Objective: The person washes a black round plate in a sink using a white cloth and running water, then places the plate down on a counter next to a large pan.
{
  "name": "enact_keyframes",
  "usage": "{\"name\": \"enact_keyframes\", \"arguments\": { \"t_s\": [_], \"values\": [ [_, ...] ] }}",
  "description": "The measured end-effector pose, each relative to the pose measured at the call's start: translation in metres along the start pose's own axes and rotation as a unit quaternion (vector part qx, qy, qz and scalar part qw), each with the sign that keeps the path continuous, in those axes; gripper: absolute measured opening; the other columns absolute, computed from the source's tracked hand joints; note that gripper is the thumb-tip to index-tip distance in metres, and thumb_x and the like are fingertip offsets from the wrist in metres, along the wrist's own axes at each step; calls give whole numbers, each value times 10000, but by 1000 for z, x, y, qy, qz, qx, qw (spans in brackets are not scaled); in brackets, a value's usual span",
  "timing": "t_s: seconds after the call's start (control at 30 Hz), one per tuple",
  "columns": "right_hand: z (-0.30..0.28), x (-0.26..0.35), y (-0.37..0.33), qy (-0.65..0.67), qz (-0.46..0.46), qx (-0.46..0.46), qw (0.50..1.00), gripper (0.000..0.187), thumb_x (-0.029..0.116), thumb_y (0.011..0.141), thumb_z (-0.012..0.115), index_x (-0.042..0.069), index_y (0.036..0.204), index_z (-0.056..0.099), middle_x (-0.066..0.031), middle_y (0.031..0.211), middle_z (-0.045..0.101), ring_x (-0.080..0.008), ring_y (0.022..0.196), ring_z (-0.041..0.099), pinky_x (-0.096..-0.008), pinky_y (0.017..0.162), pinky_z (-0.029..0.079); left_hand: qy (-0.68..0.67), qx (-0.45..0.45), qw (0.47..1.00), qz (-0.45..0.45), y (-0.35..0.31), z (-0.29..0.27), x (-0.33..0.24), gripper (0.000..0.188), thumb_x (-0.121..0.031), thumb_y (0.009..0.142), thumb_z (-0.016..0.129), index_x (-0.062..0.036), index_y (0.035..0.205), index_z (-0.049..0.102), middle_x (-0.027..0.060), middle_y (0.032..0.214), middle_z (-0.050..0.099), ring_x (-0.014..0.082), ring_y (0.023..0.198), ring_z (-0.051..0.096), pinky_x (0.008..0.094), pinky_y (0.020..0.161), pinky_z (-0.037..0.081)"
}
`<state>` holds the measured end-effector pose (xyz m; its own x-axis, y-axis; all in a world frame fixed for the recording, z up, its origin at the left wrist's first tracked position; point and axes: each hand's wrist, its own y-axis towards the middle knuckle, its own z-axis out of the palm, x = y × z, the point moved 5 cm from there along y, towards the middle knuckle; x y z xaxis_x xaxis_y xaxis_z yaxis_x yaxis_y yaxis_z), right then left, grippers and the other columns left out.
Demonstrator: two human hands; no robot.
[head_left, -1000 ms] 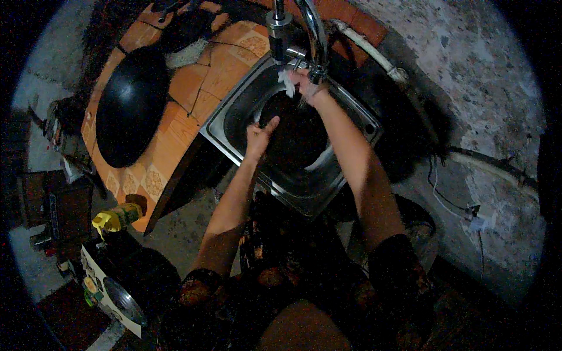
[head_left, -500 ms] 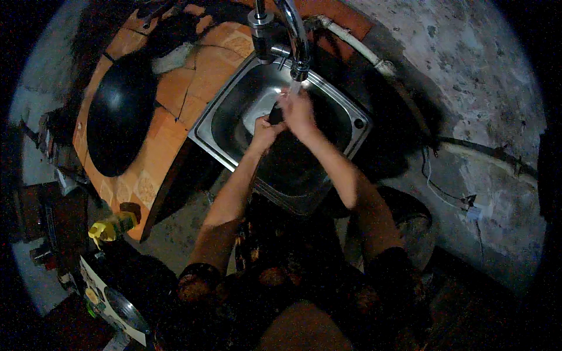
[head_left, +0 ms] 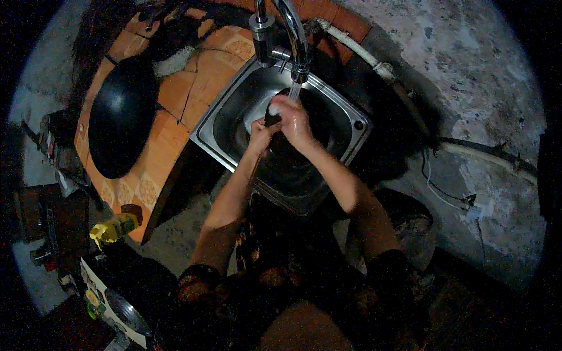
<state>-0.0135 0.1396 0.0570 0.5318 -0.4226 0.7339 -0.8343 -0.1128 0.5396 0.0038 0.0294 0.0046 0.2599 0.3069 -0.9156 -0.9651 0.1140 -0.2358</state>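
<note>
Over the steel sink point(head_left: 219, 120) my left hand point(head_left: 260, 137) is closed around a dark utensil point(head_left: 271, 119). What looks like a thin handle runs back from that hand along my wrist; the utensil's exact kind cannot be made out. My right hand point(head_left: 293, 120) is wet and curled over the utensil's upper part, close under the faucet point(head_left: 300, 73). A small whitish patch point(head_left: 274, 109) shows at its fingers, either foam or a pale scrubber. Running water point(head_left: 294, 90) falls onto or just behind the right hand. Below the hands the basin shows a large dark shape, too dim to name.
An orange tiled counter point(head_left: 175, 93) curves along the left, with a black wok lid or wok point(head_left: 122, 117) on it. A yellow bottle point(head_left: 114, 228) stands at the lower left, near a stove point(head_left: 126, 310). Pipes point(head_left: 357, 50) run along the rough right wall.
My right hand has drawn slightly down and left from the stream, its fingers now curled over the utensil. The whitish patch now shows. My left hand keeps its hold, shifted slightly.
</note>
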Motion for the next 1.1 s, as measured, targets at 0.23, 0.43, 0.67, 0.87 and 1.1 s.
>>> {"name": "enact_keyframes", "arguments": {
  "t_s": [0.23,0.43,0.67,0.87,1.1],
  "values": [
    [-38,-55,10,18,147,-92,985,74,5,750,575,40,784,631,-102,817,573,-252,841,512,-330,683,425,-32,-30,995,-85,-23,15,-32,163,-36,708,707,-6,856,645,54,805,651,150,637,606,285,571,484],
    [6,5,9,-44,-50,63,996,291,-49,732,574,77,980,660,-120,888,569,-276,864,551,-360,763,444,51,-38,997,-37,-13,-12,3,167,4,700,688,10,860,640,75,813,650,176,678,614,306,614,499],
    [15,-33,9,-55,159,-40,985,325,-103,670,522,46,931,646,-151,928,582,-334,911,538,-389,775,448,-34,-56,993,-94,-24,-2,3,153,5,707,679,19,852,634,86,805,644,178,686,612,309,630,497],
    [24,-23,8,-15,16,46,999,286,-72,675,555,68,896,672,-142,875,581,-320,823,555,-379,739,452,-159,-64,981,-93,-25,-27,36,231,30,697,671,15,921,616,92,867,646,210,713,623,344,647,507],
    [-87,-77,-24,25,246,-95,964,185,51,775,635,43,959,647,-47,834,603,-215,815,543,-335,732,438,-295,-82,945,-117,-39,-32,33,328,-54,756,677,-45,1067,574,89,984,634,237,838,614,386,738,515]
  ]
}}
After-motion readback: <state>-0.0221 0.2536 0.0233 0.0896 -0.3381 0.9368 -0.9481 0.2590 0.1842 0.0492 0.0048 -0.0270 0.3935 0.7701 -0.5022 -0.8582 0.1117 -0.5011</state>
